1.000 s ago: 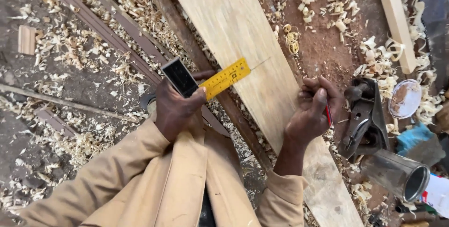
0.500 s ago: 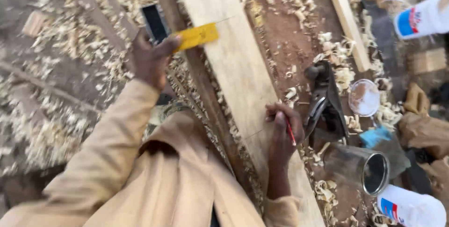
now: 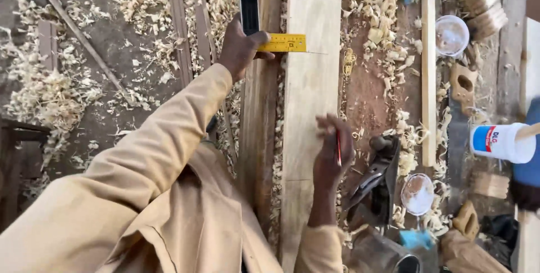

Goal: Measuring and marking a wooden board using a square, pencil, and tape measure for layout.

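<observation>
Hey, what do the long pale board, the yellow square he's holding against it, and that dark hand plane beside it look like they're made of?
The board looks like bare, unfinished pale wood: visible grain, no sheen. The square, held by the left hand, has a yellow painted blade, probably metal, and a black stock, metal or plastic. The plane, near the right hand, looks like dark metal, dull and worn.

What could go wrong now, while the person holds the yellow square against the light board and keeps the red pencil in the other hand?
1. The left hand grips only the dark stock of the yellow square, so the blade could tilt on the light board and give a crooked line.
2. The red pencil in the right hand is far from the blade; reaching over might nudge the square.
3. The hand plane lies beside that hand and may be knocked.
</observation>
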